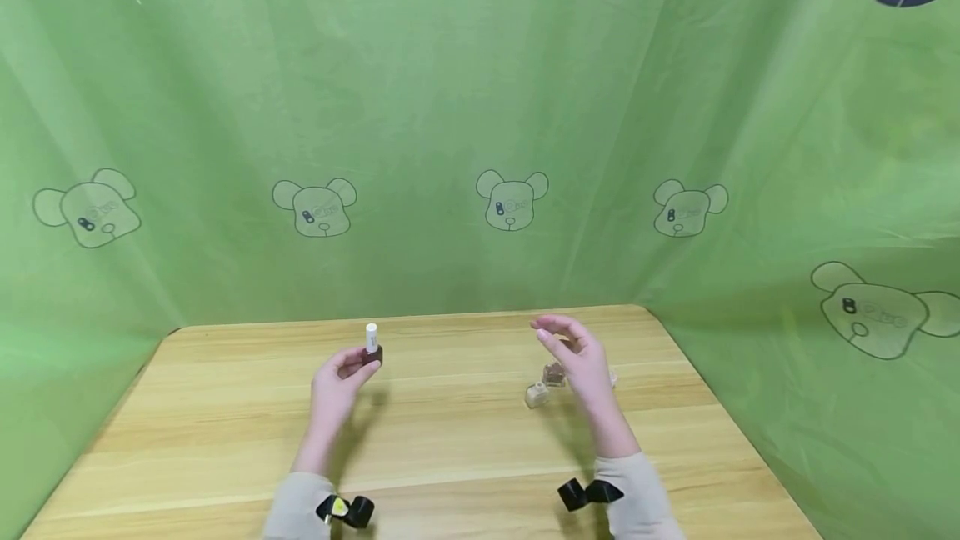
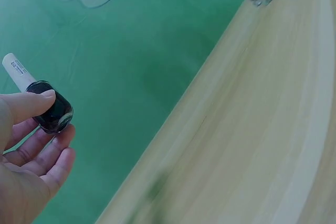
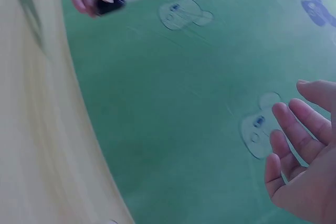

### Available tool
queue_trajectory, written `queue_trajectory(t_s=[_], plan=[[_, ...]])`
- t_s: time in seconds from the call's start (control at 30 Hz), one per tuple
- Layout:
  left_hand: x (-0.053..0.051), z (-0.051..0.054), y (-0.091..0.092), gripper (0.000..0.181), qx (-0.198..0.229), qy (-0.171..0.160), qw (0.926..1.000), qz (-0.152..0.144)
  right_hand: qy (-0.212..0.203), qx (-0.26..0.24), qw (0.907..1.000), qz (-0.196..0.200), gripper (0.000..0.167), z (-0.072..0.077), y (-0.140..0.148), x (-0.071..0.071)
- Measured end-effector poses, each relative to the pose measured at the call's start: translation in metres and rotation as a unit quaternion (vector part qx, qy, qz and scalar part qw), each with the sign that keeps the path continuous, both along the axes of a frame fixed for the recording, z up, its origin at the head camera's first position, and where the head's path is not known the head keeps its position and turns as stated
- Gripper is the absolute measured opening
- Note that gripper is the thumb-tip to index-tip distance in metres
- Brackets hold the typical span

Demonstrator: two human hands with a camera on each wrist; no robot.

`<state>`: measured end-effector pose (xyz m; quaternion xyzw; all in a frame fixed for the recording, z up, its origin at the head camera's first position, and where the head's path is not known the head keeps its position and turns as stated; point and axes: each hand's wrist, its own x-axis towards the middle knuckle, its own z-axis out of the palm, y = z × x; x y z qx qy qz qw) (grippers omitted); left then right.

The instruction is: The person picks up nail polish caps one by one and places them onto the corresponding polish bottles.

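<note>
Gleaming darkly, a white-capped bottle (image 1: 372, 347) sits pinched in the left grip (image 1: 339, 382); right grip (image 1: 583, 362) gapes.

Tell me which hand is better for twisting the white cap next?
Probably the right hand: it looks empty, while the left hand pinches the dark bottle, leaving the white cap uncovered.

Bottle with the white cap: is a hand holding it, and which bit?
The left hand holds the bottle by its dark body, below the white cap.
</note>
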<state>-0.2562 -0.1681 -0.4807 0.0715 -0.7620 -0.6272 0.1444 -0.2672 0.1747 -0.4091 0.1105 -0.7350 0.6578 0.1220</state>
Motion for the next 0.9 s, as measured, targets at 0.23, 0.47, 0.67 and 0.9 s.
queue_trajectory(t_s=[0.23,0.47,0.67,0.9], plan=[[-0.001,-0.003,-0.020,0.041,-0.016,-0.018,0.9994,0.023,0.016,-0.026,0.9994,-0.018,0.035,0.008,0.025,-0.002],[-0.002,-0.010,-0.034,0.041,-0.034,-0.026,0.9984,0.037,0.024,-0.043,0.9978,-0.044,0.033,0.012,0.048,-0.004],[-0.004,-0.017,-0.043,0.041,-0.049,-0.034,0.9972,0.045,0.013,-0.068,0.9955,-0.065,0.027,0.012,0.069,-0.006],[-0.011,-0.025,-0.050,0.042,-0.060,-0.051,0.9959,0.044,-0.006,-0.104,0.9890,-0.106,0.028,0.011,0.096,-0.011]])
